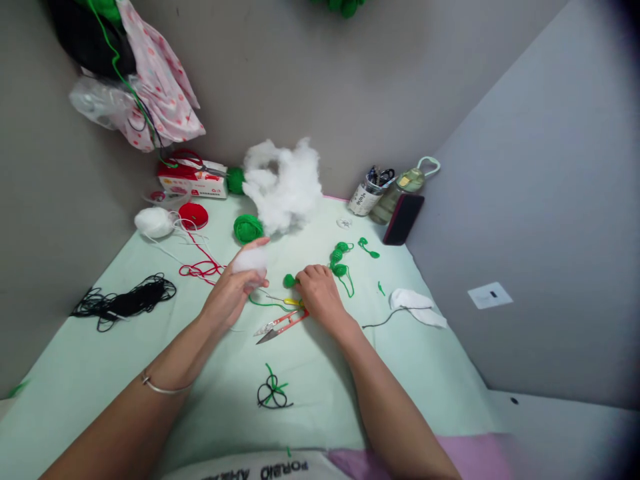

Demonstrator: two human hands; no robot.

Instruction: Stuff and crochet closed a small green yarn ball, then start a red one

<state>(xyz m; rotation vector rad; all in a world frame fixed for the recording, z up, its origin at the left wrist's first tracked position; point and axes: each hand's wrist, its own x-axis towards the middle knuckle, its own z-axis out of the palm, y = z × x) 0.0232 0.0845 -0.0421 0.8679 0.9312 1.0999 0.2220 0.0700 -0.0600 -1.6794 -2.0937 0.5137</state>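
Observation:
My left hand (233,287) is curled around a tuft of white stuffing (250,261), held above the table. My right hand (319,293) is low over the tabletop, fingers bent downward. A small green crocheted ball (289,281) shows at its thumb side and seems to be pinched there; the fingertips are partly hidden. Just below that hand lie a crochet hook with a yellow handle (293,302) and orange-handled thread snips (283,325). Several green crocheted pieces (339,255) with loose tails rest to its right.
A big heap of white stuffing (287,187) stands at the back beside a green yarn ball (248,229). Left are red yarn (193,215), white yarn (154,222) and black cord (130,300). A phone (403,220) leans against a bottle (387,205). A white cloth piece (417,308) lies right.

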